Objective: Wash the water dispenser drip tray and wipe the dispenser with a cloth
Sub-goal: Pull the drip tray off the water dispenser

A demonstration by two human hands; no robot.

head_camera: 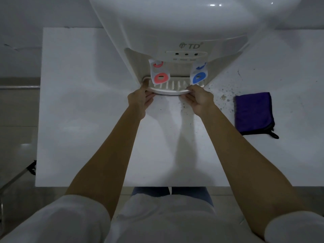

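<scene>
A white water dispenser (184,28) stands on the white table (84,106), with a red tap (160,78) and a blue tap (199,78) on its front. Below the taps sits the white slotted drip tray (172,86), in its place at the dispenser's base. My left hand (140,99) grips the tray's left end. My right hand (198,99) grips its right end. A folded purple cloth (254,113) lies on the table to the right, apart from both hands.
Dark specks and stains (224,97) dot the table between the dispenser and the cloth. The table's front edge (122,186) is near my body. A metal rail (19,87) and a black-tipped rod (31,167) lie off the table's left side.
</scene>
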